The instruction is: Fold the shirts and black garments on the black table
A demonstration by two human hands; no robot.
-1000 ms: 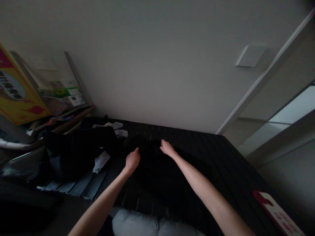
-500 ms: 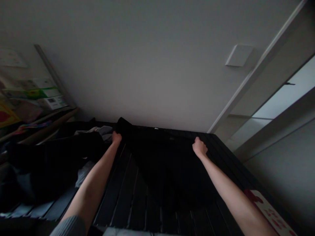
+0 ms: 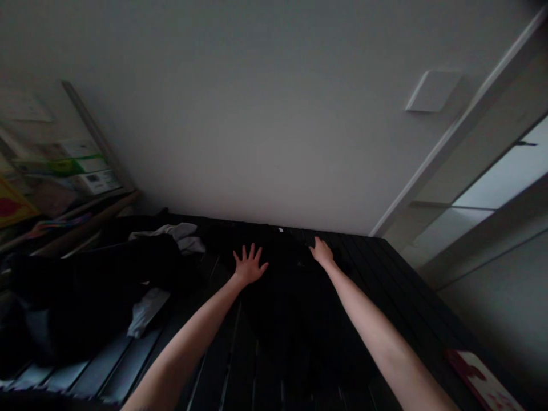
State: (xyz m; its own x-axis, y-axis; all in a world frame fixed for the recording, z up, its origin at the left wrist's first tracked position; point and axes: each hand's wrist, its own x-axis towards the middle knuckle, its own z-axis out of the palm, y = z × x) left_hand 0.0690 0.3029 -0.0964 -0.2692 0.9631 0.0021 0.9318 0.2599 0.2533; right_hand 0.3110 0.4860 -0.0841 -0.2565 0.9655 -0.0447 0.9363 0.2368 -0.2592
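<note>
A black garment (image 3: pixel 295 308) lies spread on a dark slatted surface (image 3: pixel 205 365), and in the dim light its outline is hard to make out. My left hand (image 3: pixel 250 265) rests flat on its upper part, fingers spread wide, holding nothing. My right hand (image 3: pixel 322 252) lies on the same cloth near its far edge, also holding nothing, with its fingers less spread.
To the left on the slats lies a heap of dark clothing (image 3: pixel 85 291) with pale grey cloth (image 3: pixel 148 311) at its edge and more (image 3: pixel 173 234) behind. A red-and-white card (image 3: pixel 482 379) sits at the right front corner. A wall and a glazed door stand beyond.
Both hands have let go of the black garment, which now lies down on the slats. My left hand has opened and moved inward, and my right hand has moved inward too.
</note>
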